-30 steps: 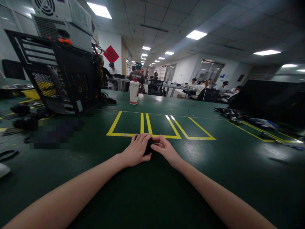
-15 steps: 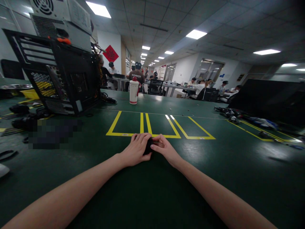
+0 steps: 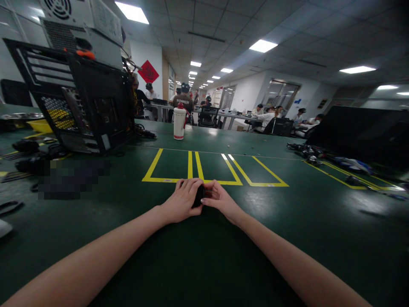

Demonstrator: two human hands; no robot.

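Observation:
A small black object (image 3: 199,197) sits between my hands just in front of the yellow taped outlines; its kind is too hidden to tell. My left hand (image 3: 184,199) is closed around it from the left, fingers over the top and thumb low at the front. From the right, my right hand (image 3: 220,201) meets the object's right side with thumb and curled fingers. Its fingertips seem to touch the edge, partly out of sight behind the object. Both forearms reach in over the green table (image 3: 198,264).
Yellow tape outlines (image 3: 220,182) lie beyond my hands, with a white bottle (image 3: 179,123) behind them. At left stands a black computer case (image 3: 96,106) with power supplies (image 3: 79,34) on top. Cables (image 3: 306,152) and a dark panel (image 3: 361,132) are at right. People sit farther back.
My right thumb has shifted slightly lower along the black object's right side, and its fingers have opened a little. The left hand keeps its hold, almost unmoved.

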